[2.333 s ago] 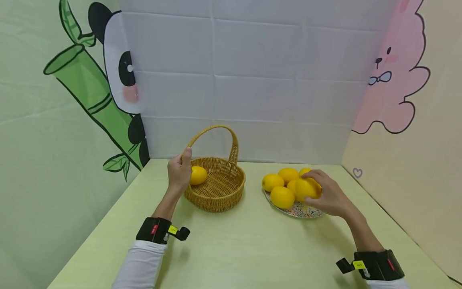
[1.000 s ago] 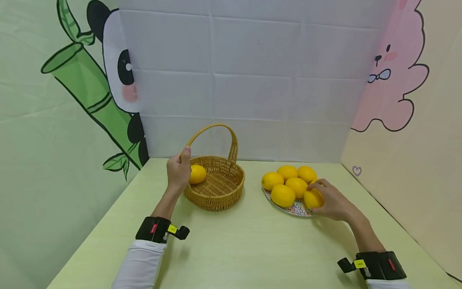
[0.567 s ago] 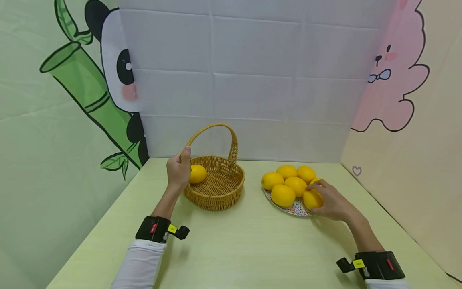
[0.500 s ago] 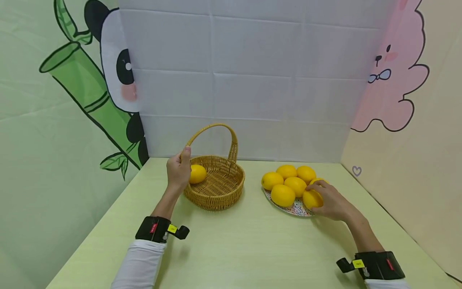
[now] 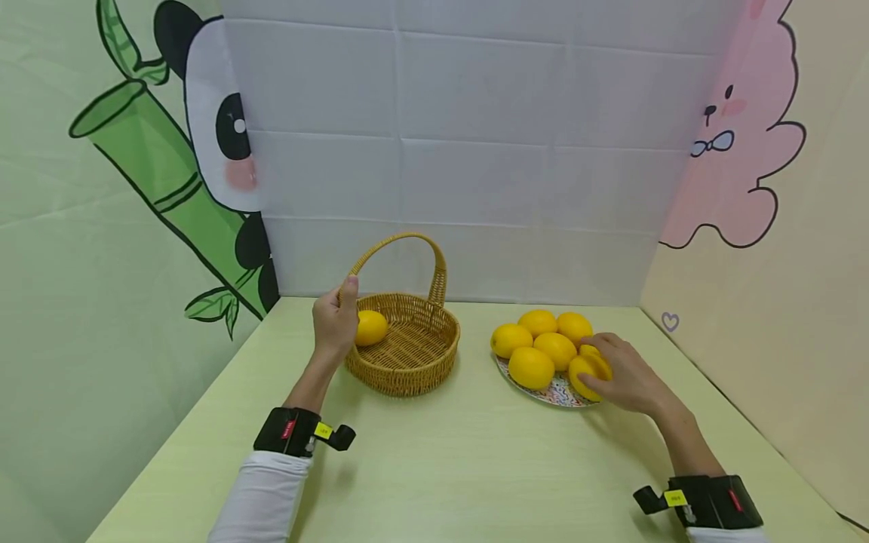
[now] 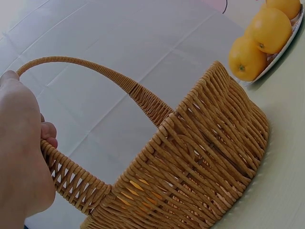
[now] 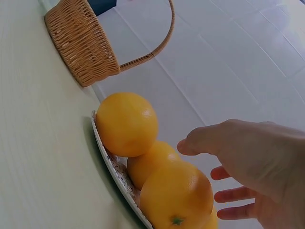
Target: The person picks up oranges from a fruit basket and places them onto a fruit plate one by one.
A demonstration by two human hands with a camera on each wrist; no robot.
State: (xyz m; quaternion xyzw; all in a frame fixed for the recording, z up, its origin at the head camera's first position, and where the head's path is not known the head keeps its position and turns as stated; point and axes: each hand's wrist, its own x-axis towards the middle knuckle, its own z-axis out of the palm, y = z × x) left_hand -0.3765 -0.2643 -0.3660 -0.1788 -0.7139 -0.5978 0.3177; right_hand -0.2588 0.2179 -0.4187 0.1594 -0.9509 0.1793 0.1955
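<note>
My left hand point(image 5: 336, 320) grips the handle point(image 5: 400, 237) of a round wicker basket point(image 5: 403, 381) standing on the table. One orange point(image 5: 372, 328) lies inside, near the left wall. In the left wrist view, thumb and fingers wrap around the handle point(image 6: 76, 60). My right hand point(image 5: 626, 375) is at the right side of a patterned plate point(image 5: 560, 396) heaped with several oranges. Its fingers are spread beside the rightmost orange point(image 5: 584, 377). The right wrist view shows a gap between this hand point(image 7: 257, 167) and the nearest orange point(image 7: 176, 195). The hand partly covers another orange behind.
The pale table point(image 5: 462, 467) reaches back to a white sheet wall point(image 5: 475, 151). Printed side walls stand left and right, with a panda point(image 5: 227, 166) and a pink animal point(image 5: 740, 166). Basket and plate stand apart, with bare tabletop between them.
My right hand held an orange above the plate, lowered it onto the right side, and has now loosened its fingers from it. The left hand and basket have stayed still.
</note>
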